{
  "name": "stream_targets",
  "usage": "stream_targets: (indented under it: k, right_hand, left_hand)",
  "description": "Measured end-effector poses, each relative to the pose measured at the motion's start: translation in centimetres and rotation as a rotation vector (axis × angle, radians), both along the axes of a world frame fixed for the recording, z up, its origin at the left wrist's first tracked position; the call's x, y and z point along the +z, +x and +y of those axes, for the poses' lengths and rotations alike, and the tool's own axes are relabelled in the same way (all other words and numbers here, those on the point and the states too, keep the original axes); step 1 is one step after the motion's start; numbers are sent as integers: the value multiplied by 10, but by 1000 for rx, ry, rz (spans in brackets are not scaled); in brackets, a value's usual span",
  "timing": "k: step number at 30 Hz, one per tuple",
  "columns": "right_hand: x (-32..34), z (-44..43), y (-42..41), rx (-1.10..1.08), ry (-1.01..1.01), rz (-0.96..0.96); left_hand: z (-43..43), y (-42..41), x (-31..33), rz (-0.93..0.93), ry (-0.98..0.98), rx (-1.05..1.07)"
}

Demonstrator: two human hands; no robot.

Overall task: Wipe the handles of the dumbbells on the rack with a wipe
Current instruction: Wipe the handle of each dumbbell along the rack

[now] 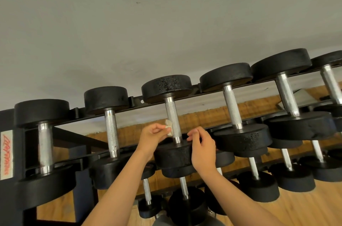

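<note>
Nearby: black rack (135,100) against a grey wall (129,22), more dumbbells (106,97) flanking and on the tier below. The middle dumbbell (166,87) has a knurled chrome handle (171,114) running front-to-back between round black heads, far end higher. Left hand (151,137) pinches a small white wipe (169,126) against the handle's left side; right hand (202,151) rests loosely curled on the near head (175,155), holding nothing.

wipe (169,127) mostly buried in left hand (153,137) fingers, only a crumpled white corner shows beside the handle (172,114); contact with the handle unclear. right hand (202,150) covers part of that dumbbell's near head (174,153), can't tell if it grips. rightmost dumbbell (332,85) cut by right edge. rack (7,118) left post cut by left edge, red label (6,153) text unreadable. lower-row dumbbells (259,187) half hidden behind top row and arms. grey object (185,223) at bottom edge cut off, unidentifiable
</note>
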State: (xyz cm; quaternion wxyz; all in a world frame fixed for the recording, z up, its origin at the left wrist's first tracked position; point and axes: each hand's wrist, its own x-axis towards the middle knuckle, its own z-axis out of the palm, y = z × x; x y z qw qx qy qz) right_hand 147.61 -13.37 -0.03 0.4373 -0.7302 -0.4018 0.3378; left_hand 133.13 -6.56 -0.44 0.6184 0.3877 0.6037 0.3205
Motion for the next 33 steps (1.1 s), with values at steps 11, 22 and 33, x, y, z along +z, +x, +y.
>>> stream_targets:
  k: [11,22,33]
  right_hand:
    - [0,0,1,-6,-2,10]
    - [2,-1,0,-14,-15,17]
    - [2,0,-1,-32,-10,7]
  left_hand:
    - [15,6,5,38,59,62]
    - [49,26,25,-14,95,303]
    - [25,59,23,95,187,521]
